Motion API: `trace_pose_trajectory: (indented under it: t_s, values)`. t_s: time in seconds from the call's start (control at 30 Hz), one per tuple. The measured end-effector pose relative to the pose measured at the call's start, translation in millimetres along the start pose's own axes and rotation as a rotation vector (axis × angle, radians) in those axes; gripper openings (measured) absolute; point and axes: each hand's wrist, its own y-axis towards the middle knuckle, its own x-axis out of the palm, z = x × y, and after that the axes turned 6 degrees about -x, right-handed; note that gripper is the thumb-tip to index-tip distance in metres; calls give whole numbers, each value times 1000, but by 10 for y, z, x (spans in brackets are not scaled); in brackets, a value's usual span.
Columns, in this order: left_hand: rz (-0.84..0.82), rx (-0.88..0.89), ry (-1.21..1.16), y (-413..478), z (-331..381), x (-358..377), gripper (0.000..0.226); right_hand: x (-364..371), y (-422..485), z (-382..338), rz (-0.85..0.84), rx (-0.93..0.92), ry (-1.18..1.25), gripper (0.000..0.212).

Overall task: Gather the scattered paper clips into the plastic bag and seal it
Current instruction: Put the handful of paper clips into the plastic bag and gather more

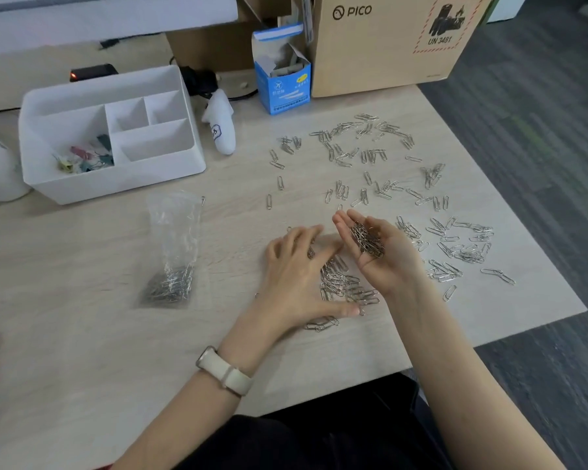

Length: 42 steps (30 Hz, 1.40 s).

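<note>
- Paper clips (353,157) lie scattered over the pale wooden counter (82,334), most of them beyond both grips and out past the right grip's far side.
- A denser heap of clips (343,283) sits on the counter between the two grips, partly under the left one.
- The left grip (299,276) lies palm down with fingers spread and flat, resting on that heap and pinching nothing.
- The right grip (377,249) is turned palm up just beside the left, fingers nearly straight and lightly cupped. A bunch of clips (367,240) lies loose in its palm.
- The plastic bag (174,245) lies flat on the counter, well to the outer side of the left grip and untouched. A dark clump of clips fills its near end; whether its mouth is sealed cannot be told.
- A pale watch (224,371) bands the wrist behind the left grip.
- Beyond the bag stands a white organiser tray (112,184); a blue carton (282,86) and a cardboard box (387,56) stand beyond the scattered clips.
</note>
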Motion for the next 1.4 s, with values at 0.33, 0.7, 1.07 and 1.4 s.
trace_pose_trajectory:
  t_s: [0.33,0.7,1.07,1.4]
  values:
    - [228,86,-327,-76,-263,1,29,-29,-48,54,8,10,-26,29]
    - [-139,55,-179,-169,-416,-327,82,-12,-52,126,-6,28,-38,27]
    - [74,35,-280,-81,-332,-234,9,11,-45,176,-1,38,-56,28]
    - [-14,-44,-462,92,-396,-431,8,60,-41,202,20,49,-89,29]
